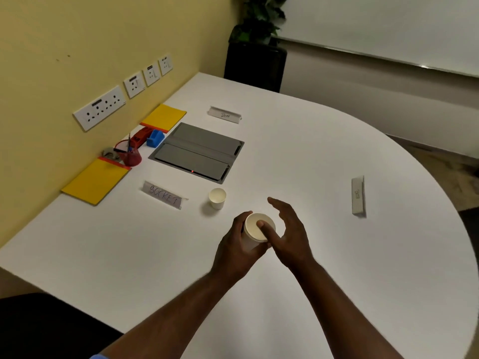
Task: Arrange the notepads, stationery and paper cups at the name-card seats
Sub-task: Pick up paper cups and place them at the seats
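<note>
Two hands at work: our left hand (239, 244) grips paper cup stack (256, 230) above table (337, 255); right hand (290, 234), open, thumb in rim. Placed cup (217, 198) beside SOCKET card (163, 194). Next, we judge: separate one cup.

Left hand (239, 246) wrapped around paper cup (255, 230), right hand (290, 233) open with thumb on its rim, second cup (217, 198) standing by SOCKET name card (163, 195), yellow notepads (96, 181) near wall, white table (337, 268)
</note>
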Motion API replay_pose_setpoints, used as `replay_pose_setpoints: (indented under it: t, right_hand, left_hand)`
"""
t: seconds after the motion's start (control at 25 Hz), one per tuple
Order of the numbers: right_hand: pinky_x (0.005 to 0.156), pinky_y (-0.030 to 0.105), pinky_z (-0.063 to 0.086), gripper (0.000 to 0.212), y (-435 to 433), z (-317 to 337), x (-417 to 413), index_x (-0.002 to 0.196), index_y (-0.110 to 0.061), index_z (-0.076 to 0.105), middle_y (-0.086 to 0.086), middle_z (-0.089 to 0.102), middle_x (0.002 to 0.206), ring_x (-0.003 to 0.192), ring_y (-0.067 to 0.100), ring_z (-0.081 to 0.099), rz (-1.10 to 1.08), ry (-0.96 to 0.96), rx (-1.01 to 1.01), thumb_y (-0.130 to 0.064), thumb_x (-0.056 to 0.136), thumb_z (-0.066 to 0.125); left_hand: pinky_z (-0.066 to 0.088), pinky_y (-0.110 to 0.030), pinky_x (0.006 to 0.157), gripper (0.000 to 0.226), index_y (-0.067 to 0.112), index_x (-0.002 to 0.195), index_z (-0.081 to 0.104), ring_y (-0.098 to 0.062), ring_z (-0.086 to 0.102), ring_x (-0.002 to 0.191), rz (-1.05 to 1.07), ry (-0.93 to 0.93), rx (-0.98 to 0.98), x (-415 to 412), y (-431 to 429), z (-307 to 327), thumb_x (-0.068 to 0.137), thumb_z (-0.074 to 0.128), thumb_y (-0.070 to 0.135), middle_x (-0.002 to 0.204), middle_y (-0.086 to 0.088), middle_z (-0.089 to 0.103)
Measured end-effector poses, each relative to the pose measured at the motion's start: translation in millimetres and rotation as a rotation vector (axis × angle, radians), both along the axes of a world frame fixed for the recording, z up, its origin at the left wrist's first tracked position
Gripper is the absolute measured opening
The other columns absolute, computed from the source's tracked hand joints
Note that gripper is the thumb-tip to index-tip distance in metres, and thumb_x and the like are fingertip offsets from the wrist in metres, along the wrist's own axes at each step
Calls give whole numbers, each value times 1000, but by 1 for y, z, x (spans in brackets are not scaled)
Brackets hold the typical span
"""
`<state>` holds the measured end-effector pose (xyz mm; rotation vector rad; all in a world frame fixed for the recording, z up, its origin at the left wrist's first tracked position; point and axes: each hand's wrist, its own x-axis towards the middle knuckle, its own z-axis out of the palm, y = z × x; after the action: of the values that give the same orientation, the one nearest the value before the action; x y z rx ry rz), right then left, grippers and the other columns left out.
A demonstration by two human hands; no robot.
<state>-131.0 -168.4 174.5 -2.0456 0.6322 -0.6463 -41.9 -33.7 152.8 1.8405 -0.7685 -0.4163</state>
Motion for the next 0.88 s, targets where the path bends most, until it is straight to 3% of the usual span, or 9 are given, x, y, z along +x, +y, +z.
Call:
replay_pose_setpoints:
  t: [0.16, 0.44, 0.72, 0.88]
  right_hand:
    - [108, 25, 41, 70, 13, 4, -44, 142, -40, 48, -24, 49, 144, 136, 4, 47, -41, 26, -5, -65, 81, 72]
    - [104, 15, 41, 78, 26, 7, -132, 141, -33, 52, -23, 54, 140, 132, 1, 51, -186, 8, 37, -56, 74, 83]
    - [99, 9, 40, 82, 18, 11, -232, 141, -33, 52, -24, 55, 135, 128, 0, 53, -226, -47, 16, -53, 69, 86]
    - [100, 12, 42, 83, 7, 14, -307, 142, -35, 51, -22, 54, 135, 127, 1, 54, -237, -54, -9, -56, 69, 85]
  left_hand:
    - [57, -33, 96, 82, 38, 142, 41, -6, 62, 119, -101, 4, 1, -29, -5, 0, 75, 88, 40, 135, 18, 61]
    - [58, -27, 89, 80, 47, 134, 43, 5, 63, 110, -299, 60, -17, -100, -19, 6, 65, 79, 60, 121, 31, 63]
    - [59, -28, 88, 80, 49, 137, 42, 7, 64, 109, -340, 35, -35, -201, -33, 21, 66, 78, 58, 123, 33, 63]
    - [58, -28, 91, 81, 45, 141, 42, 6, 63, 114, -339, 34, -42, -280, -43, 22, 68, 76, 53, 128, 28, 63]
